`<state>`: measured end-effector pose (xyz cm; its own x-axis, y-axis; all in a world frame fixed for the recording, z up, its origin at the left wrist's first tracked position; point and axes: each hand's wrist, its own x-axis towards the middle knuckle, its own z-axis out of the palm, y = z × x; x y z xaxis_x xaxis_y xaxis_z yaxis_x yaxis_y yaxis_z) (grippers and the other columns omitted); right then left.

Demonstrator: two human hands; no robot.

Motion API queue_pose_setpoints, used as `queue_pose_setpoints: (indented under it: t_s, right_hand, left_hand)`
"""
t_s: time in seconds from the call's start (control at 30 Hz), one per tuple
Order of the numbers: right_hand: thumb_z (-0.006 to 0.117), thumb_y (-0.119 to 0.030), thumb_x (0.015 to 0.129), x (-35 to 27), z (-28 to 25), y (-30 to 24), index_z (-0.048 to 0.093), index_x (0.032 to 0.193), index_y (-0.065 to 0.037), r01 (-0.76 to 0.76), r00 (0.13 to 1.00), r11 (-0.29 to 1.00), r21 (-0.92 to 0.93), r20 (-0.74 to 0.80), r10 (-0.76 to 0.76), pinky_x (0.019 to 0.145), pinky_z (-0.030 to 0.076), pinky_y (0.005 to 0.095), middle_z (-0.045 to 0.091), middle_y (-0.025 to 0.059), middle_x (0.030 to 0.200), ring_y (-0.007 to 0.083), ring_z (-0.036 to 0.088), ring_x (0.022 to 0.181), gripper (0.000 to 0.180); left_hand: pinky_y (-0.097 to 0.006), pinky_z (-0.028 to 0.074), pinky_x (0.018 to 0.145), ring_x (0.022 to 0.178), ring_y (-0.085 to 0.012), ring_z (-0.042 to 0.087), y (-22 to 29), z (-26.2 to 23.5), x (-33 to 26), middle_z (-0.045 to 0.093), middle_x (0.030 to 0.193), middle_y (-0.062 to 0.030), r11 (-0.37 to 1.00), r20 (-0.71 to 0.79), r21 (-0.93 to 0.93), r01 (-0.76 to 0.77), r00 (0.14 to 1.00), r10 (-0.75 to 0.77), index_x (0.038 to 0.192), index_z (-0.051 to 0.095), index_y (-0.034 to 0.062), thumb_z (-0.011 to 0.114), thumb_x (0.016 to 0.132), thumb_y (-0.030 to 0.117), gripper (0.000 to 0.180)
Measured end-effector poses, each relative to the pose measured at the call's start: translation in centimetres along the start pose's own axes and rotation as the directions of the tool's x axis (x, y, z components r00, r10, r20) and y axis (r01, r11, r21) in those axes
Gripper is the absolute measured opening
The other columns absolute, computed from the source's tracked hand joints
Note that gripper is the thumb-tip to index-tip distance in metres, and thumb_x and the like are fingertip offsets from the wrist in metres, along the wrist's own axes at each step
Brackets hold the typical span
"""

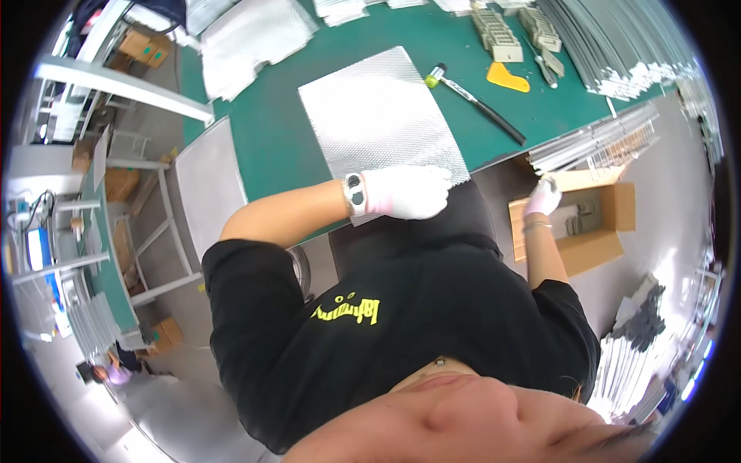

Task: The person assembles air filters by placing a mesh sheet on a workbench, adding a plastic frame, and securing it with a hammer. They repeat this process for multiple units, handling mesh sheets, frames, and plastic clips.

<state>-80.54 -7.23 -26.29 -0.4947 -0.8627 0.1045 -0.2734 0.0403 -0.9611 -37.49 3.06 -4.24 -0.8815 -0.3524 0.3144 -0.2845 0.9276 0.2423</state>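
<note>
I had my left hand (407,193), gloved white, pressed flat and open on the near edge of the silvery mesh sheet (382,114) at frame centre on the green table (270,139); my right hand (544,197) reached into the cardboard box (610,224) at right, grip unclear

Setting identified as a factory workshop. Green-matted tabletop (270,131) is loaded with stacked silvery mesh sheets (255,35), bundled metal strips (610,46) and a mallet (475,99). Cardboard boxes (598,224) and further workbenches (108,255) are seen around.
</note>
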Motion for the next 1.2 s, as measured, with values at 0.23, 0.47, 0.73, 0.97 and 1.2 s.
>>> queue_pose_setpoints:
  t_s: [0.23,0.47,0.73,0.97,1.2]
  right_hand:
    - [0.068,-0.029,0.091,6.8,-0.2,1.8,0.061,0.12,-0.011,-0.694,0.677,0.718,0.05,0.385,0.627,0.081,0.047,0.0331,0.063,0.0019,0.094,0.0168,0.058,0.086,0.035]
    - [0.066,-0.025,0.089,7.6,-0.7,4.4,0.062,0.093,-0.013,-0.628,0.608,0.761,-0.163,0.507,0.611,0.073,0.047,0.0319,0.06,0.002,0.085,0.0148,0.054,0.075,0.013]
    - [0.059,-0.009,0.077,4.5,0.3,-0.7,0.056,0.075,-0.013,-0.901,0.419,0.395,0.181,0.605,0.677,0.078,0.05,0.0363,0.062,0.0049,0.086,0.0219,0.059,0.082,0.006]
    - [0.043,0.01,0.059,0.8,-0.5,-4.8,0.053,0.085,-0.009,-0.906,0.423,0.263,0.332,0.723,0.546,0.078,0.049,0.0367,0.05,0.0028,0.08,0.0222,0.05,0.072,0.034]
    - [0.053,0.012,0.066,-3.9,0.0,-14.3,0.054,0.09,-0.01,-0.93,0.333,0.241,0.278,0.914,0.232,0.089,0.051,0.0408,0.057,0.005,0.095,0.0234,0.059,0.094,0.033]
  left_hand:
    - [-0.036,0.047,0.081,0.08,-0.0264,0.052,1.9,0.0,4.1,0.055,0.076,-0.0107,0.998,0.16,-0.052,-0.045,0.986,0.053,0.069,0.057,0.0022,0.051,0.09,0.008,0.023]
    - [-0.04,0.043,0.111,0.133,-0.0403,0.048,4.4,-1.6,7.7,0.05,0.138,-0.0338,0.845,0.265,-0.427,0.321,0.938,-0.223,0.124,0.054,-0.0165,0.044,0.095,0.009,0.04]
    - [-0.039,0.048,0.099,0.117,-0.0367,0.057,4.3,-0.7,8.1,0.057,0.127,-0.0266,0.906,0.221,-0.27,0.326,0.937,-0.271,0.119,0.059,-0.0078,0.049,0.092,0.011,0.034]
    - [-0.056,0.029,0.112,0.135,-0.0386,0.039,4.3,0.4,1.1,0.046,0.143,-0.0185,0.577,-0.002,0.188,0.794,0.588,-0.809,0.14,0.047,0.0038,0.078,0.076,0.038,0.079]
    - [-0.048,0.035,0.111,0.129,-0.0335,0.048,2.1,-1.9,-3.1,0.054,0.136,-0.0171,0.619,-0.044,0.279,0.734,0.654,-0.755,0.129,0.056,0.0018,0.063,0.085,0.029,0.052]
